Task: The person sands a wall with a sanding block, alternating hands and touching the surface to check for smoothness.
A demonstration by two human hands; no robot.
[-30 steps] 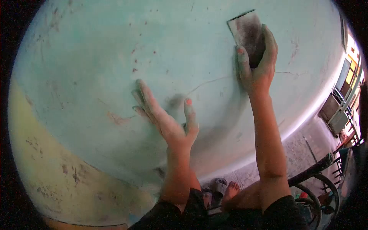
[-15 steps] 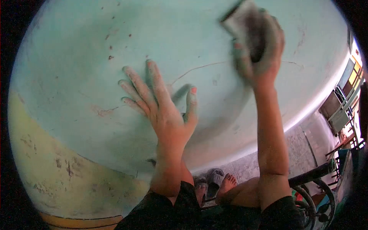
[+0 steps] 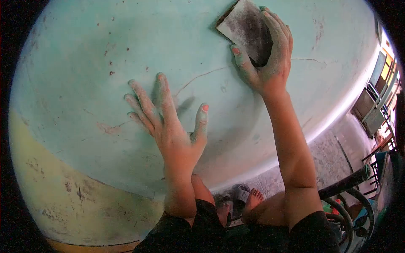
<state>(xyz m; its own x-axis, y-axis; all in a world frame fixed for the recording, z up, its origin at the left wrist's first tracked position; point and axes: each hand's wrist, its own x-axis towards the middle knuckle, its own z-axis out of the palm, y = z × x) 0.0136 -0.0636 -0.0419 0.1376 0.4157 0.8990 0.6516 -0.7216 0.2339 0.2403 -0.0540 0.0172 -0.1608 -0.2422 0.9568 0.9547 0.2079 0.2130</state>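
Note:
A pale green wall [image 3: 84,55], with small dark spots and thin cracks, fills most of the head view. My left hand [image 3: 173,122] rests on it with fingers spread and nothing in it; its fingers are dusty. Higher up and to the right, my right hand [image 3: 270,59] grips a flat, dark grey block [image 3: 248,31] with a lighter, dusty edge, held against the wall. The thumb is on the block's lower left side and the fingers lie along its right side. A crack runs between my two hands.
A yellowish lower wall band [image 3: 63,185] with dark scuffs is at lower left. My bare feet and grey slippers [image 3: 241,194] are below, on a grey floor [image 3: 325,164]. A black curved metal frame [image 3: 346,183] stands at lower right, with railings [image 3: 386,145] beyond it.
My right hand has moved left with the block, which now shows more clearly. My left hand appears slightly lower and further left, and the whole view has shifted a little.

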